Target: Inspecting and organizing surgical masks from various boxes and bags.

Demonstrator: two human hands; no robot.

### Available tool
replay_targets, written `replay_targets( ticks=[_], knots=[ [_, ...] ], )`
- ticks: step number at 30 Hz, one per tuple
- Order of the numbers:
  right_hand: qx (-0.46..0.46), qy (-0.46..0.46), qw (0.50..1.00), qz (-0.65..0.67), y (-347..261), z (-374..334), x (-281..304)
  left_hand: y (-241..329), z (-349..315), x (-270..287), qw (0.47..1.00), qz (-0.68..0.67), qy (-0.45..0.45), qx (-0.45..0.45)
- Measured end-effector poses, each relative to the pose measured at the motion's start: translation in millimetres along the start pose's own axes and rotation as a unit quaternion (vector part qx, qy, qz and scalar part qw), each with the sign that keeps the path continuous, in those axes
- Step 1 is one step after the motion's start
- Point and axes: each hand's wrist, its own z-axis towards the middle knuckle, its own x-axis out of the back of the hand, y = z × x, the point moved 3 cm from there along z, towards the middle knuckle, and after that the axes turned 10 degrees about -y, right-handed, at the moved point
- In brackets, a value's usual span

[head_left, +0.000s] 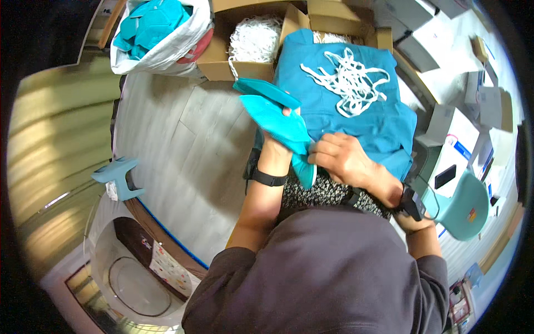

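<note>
My left hand (271, 142) is closed around several teal folded face masks (273, 118); most of its fingers are hidden behind them. One mask fans out above the others, and a lower one (303, 170) hangs down with a pale edge. My right hand (340, 157) is curled with its fingertips pinched against the masks' right side. What lies between those fingertips is too small to make out. Beyond both hands a blue-teal cloth (356, 125) covers a raised surface. A loose tangle of white elastic straps (353, 80) rests on that cloth.
At the far left stands a white sack (161, 61) filled with teal masks (153, 25). Beside it, a cardboard box (216, 51) holds a heap of white straps (256, 39). A light teal chair (464, 206) and several white cartons (453, 133) are to the right. A small grey-blue stool (119, 175) stands left.
</note>
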Motion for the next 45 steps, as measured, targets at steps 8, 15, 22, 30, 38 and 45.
replay_targets(
  ticks=[8,15,22,30,38,45],
  knots=[
    [-0.171,0.264,0.947,0.066,15.8,34.6,24.9,-5.6,4.5,-33.0,0.871,0.482,0.061,-0.08],
    [-0.35,0.308,0.883,0.052,71.5,18.7,32.1,-15.8,-12.4,-55.7,0.956,0.284,0.036,0.063],
    [-0.367,0.287,0.873,0.144,98.6,7.5,62.7,37.2,24.6,-50.4,0.882,0.465,0.065,-0.04],
    [-0.505,0.105,0.846,-0.136,135.3,-30.2,76.4,284.6,152.9,-74.7,0.873,0.397,0.159,-0.235],
    [-0.416,0.032,0.908,-0.039,134.3,0.5,66.0,204.6,160.4,-53.1,0.813,0.575,0.065,-0.063],
    [-0.381,-0.027,0.891,0.246,143.4,-7.7,2.6,8.1,96.3,-38.8,0.61,0.74,-0.281,0.033]
  ],
)
